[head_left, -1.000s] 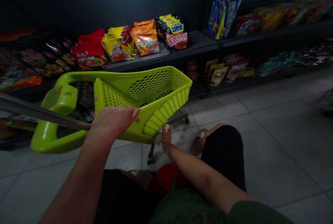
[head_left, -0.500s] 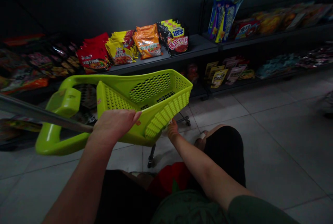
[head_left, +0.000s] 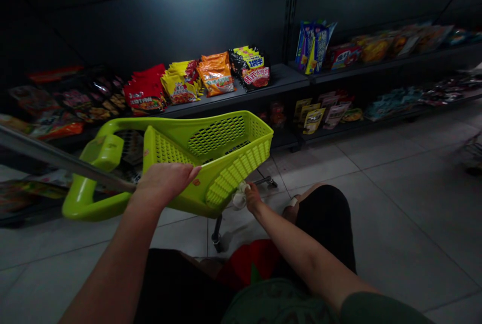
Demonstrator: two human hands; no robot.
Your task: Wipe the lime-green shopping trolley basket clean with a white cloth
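A lime-green plastic shopping cart (head_left: 229, 183) with perforated walls stands in front of me. My left hand (head_left: 163, 178) is closed over its near rim, the thumb pointing right along the edge. Lower down, just outside the cart's ribbed near side, my right hand (head_left: 254, 198) pinches a crumpled white cloth or tissue (head_left: 239, 197); which of the two I cannot tell. The cloth is close to the bottom of that side, and whether it touches the plastic is unclear. Inside the basket, the visible part shows only its grid floor and walls.
A dark shelf (head_left: 289, 77) behind the cart carries red, yellow, orange and black noodle packs (head_left: 216, 75). Snack bags (head_left: 312, 119) lie on the lower shelf. A grey metal pole (head_left: 75, 160) crosses from the left. Cart casters (head_left: 216, 241) rest on pale floor tiles (head_left: 384, 213).
The shelves sit a little lower in view. My right hand and the white cloth have come out slightly from the cart's side, so more cloth shows. My left hand keeps its grip on the rim.
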